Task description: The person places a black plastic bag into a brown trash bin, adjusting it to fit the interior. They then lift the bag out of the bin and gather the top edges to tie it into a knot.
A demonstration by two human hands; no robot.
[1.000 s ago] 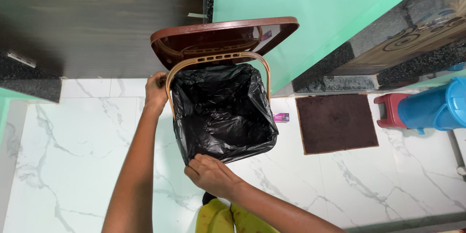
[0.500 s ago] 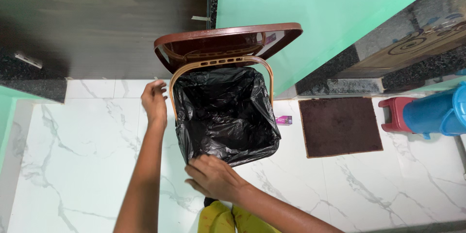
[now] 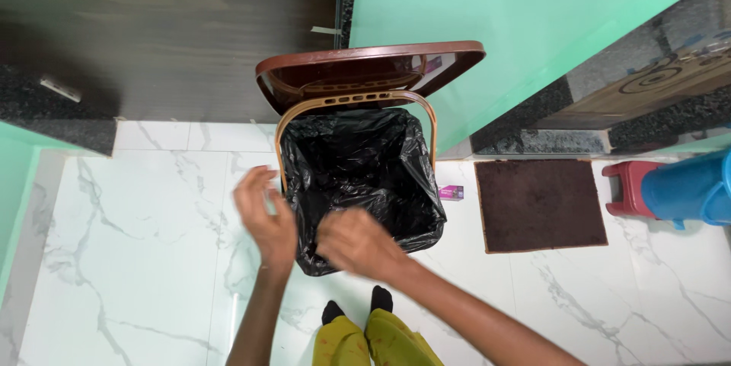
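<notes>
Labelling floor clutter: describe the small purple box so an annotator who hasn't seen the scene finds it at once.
Start at the bin with its black liner against the green wall. On the white marble floor to its right lies a brown mat. The purple box sits in the gap between them, the smallest thing there and the only purple one.

Both bare forearms reach up from the bottom edge of the head view and converge near its middle. The left hand [image 3: 264, 214] is raised with the palm turned inward and the fingers spread and loosely curled, gripping nothing. The right hand [image 3: 358, 242] sits just beside it, back facing the camera, fingers bent downward; motion blur makes it hard to say whether they pinch anything. The right forearm slants in from the lower right corner; the left rises almost straight.
</notes>
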